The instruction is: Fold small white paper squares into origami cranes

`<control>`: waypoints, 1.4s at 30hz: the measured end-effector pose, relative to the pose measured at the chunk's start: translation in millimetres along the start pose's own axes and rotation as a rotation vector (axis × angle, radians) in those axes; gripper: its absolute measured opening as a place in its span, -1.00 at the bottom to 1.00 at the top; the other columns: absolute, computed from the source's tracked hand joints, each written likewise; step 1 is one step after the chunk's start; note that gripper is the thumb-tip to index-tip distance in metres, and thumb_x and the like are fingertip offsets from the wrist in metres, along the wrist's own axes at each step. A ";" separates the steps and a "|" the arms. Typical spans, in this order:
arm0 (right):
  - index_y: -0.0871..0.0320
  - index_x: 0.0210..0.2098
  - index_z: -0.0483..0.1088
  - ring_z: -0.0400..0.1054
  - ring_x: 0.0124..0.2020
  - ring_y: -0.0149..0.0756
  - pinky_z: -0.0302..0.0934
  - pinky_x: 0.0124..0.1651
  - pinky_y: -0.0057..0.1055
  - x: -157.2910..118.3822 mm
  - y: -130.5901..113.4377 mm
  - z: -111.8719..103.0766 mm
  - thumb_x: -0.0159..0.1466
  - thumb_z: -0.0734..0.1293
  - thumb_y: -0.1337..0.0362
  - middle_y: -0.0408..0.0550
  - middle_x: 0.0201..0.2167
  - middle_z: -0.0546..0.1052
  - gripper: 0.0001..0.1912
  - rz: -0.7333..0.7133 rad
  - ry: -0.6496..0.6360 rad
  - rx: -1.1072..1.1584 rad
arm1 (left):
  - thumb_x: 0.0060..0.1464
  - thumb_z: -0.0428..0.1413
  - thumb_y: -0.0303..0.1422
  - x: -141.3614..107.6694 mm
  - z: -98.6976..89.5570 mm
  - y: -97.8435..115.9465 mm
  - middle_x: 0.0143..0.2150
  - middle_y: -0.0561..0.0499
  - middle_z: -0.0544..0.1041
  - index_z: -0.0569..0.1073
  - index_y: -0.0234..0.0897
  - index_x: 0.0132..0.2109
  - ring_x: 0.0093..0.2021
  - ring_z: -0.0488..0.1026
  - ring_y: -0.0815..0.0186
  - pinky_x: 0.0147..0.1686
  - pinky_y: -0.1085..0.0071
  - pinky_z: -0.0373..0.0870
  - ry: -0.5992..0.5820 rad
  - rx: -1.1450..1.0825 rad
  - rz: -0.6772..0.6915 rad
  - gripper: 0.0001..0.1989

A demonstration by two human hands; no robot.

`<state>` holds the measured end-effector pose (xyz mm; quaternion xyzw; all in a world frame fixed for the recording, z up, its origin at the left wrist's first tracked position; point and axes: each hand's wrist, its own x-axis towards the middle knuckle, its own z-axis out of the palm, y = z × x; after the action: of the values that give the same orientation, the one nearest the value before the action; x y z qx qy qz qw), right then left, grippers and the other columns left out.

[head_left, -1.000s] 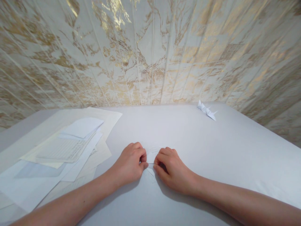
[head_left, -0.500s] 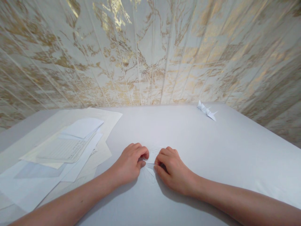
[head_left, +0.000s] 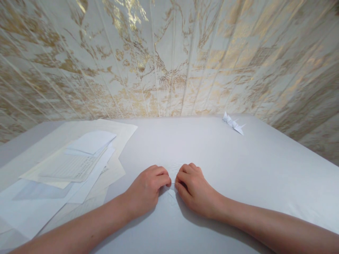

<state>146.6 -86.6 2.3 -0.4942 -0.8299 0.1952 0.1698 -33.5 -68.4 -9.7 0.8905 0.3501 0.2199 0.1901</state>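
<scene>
White paper pinched in right hand, left hand curled closer than before, its grip unclear.

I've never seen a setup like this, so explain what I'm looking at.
There is no machine here: these are a person's bare hands, seen by a camera worn on the head, looking forward and down. The left hand and right hand meet over a small piece of white paper. The right appears to pinch it; the left's grip is hidden. On the pale table, loose sheets overlap at left, and small pointed folded paper shapes sit at far right. Behind is a gold-patterned backdrop.
</scene>
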 end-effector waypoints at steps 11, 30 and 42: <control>0.21 -0.47 0.37 0.14 -0.31 -0.29 0.01 -0.22 -0.32 0.8 -0.2 2.6 0.19 0.19 0.42 -0.04 -0.41 0.34 -0.83 0.004 0.019 -0.003 | -0.11 -0.14 -0.70 1.8 -0.6 -0.1 -0.37 0.02 0.44 0.45 -0.25 -0.40 -0.31 0.33 0.33 -0.26 0.43 0.26 -0.032 -0.017 -0.042 -0.65; 0.19 -0.53 0.31 0.15 -0.32 -0.29 0.01 -0.24 -0.34 3.7 3.4 -3.0 0.13 0.23 0.40 -0.06 -0.40 0.35 -0.88 -0.005 -0.032 -0.043 | -0.07 0.06 -0.49 12.4 -5.2 14.8 -0.40 0.00 0.39 0.44 -0.30 -0.49 -0.32 0.34 0.32 -0.27 0.41 0.25 -0.064 -0.052 -0.234 -0.90; 0.18 -0.50 0.30 0.19 -0.39 -0.33 0.02 -0.28 -0.41 13.5 17.2 -4.4 0.02 0.17 0.60 -0.14 -0.53 0.37 -0.78 0.040 -0.021 0.154 | -0.08 0.10 -0.46 18.0 -1.5 18.5 -0.44 0.02 0.37 0.43 -0.30 -0.52 -0.34 0.33 0.32 -0.29 0.40 0.21 -0.081 -0.005 -0.357 -0.90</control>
<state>155.5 -66.5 -1.2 -0.4942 -0.8041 0.2670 0.1948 -12.5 -68.0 5.3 0.8219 0.4941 0.1476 0.2421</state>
